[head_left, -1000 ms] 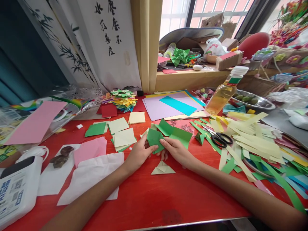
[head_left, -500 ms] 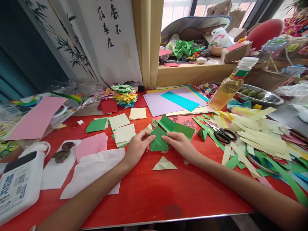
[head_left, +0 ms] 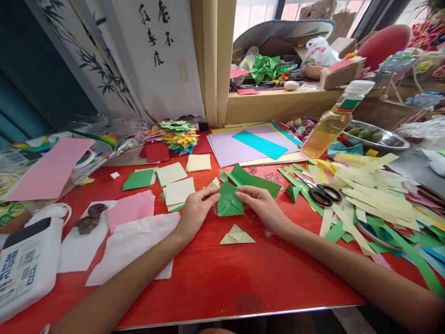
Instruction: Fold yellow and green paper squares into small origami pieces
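Note:
Between my two hands is a small green sheet of folded paper, creased across its middle. My left hand pinches its left edge between thumb and fingers. On the opposite side, the thumb and fingers of my right hand grip its upper right edge. Just below the green paper, a pale cream folded paper triangle lies on the red table. Behind my hands lies a larger green paper piece, partly covered by the held one. A small green folded piece rests to the right.
Cream paper squares and pink paper lie left. Black-handled scissors rest by a heap of paper strips at right. A bottle of yellow liquid stands behind them. Lilac sheets lie at the back.
The fingers have shifted slightly on the green paper, and the fingertips that showed under its lower edge are no longer visible there. Both hands still hold it in nearly the same place.

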`<state>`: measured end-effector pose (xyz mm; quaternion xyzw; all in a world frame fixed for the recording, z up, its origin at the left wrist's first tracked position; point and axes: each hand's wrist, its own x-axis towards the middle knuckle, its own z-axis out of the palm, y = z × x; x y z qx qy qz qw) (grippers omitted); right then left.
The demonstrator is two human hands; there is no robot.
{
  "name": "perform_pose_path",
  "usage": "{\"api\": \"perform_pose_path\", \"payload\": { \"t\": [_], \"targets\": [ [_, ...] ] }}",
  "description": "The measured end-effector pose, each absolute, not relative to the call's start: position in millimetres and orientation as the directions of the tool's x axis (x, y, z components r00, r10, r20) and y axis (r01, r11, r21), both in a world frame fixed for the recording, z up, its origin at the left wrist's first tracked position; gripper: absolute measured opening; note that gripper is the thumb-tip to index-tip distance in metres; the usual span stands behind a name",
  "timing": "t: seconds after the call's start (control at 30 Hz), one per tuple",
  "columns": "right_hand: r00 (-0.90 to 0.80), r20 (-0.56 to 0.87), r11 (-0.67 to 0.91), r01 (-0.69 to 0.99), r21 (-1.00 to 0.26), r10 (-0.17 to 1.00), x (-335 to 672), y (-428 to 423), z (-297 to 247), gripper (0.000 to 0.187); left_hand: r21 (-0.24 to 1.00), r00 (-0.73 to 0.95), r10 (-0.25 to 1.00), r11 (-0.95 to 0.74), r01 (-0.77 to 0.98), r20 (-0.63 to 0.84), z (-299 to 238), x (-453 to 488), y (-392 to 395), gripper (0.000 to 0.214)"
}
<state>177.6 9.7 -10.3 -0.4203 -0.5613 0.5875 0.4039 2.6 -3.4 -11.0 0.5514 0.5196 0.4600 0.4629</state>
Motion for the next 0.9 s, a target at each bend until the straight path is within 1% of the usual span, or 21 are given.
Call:
{"api": "perform_pose_path", "payload": {
  "t": [0.1,0.23,0.33,0.47,0.67,0.8,0.9],
  "targets": [
    [-0.298,-0.045,-0.066,-0.060,-0.996,0.953,177.3,9.6,-10.6,0.028,0.995,0.047,0.999,-0.017,0.093,0.012,-9.6,3.4,-3.9,0.032],
    [-0.332,-0.051,-0.121,-0.193,-0.974,0.942,176.5,8.2,-11.2,0.034,1.000,0.101,0.995,0.017,-0.011,-0.016,-4.9,4.8,-6.7,0.029],
    [-0.317,-0.073,-0.142,-0.199,-0.970,0.946,176.2,7.4,-12.2,0.038,0.999,0.116,0.993,0.015,-0.028,-0.012,-3.0,4.9,-8.6,0.024],
    [-0.305,-0.081,-0.141,-0.183,-0.973,0.949,176.3,7.1,-12.2,0.039,0.999,0.121,0.992,-0.031,0.014,0.029,-4.4,3.7,-9.2,0.021],
    [-0.311,-0.078,-0.141,-0.183,-0.973,0.947,175.3,5.1,-8.8,0.035,0.980,0.138,0.983,-0.138,0.146,0.118,-4.7,2.7,-9.1,0.023],
    [-0.340,-0.045,-0.135,-0.247,-0.960,0.939,175.6,6.1,-10.7,0.025,0.971,0.153,0.981,-0.150,0.187,0.122,-1.3,3.8,-10.7,0.023],
    [-0.327,-0.030,-0.103,-0.208,-0.973,0.945,176.8,7.7,-12.7,0.021,0.973,0.169,0.980,-0.135,0.189,0.103,1.1,5.9,-11.6,0.020]
  ]
}}
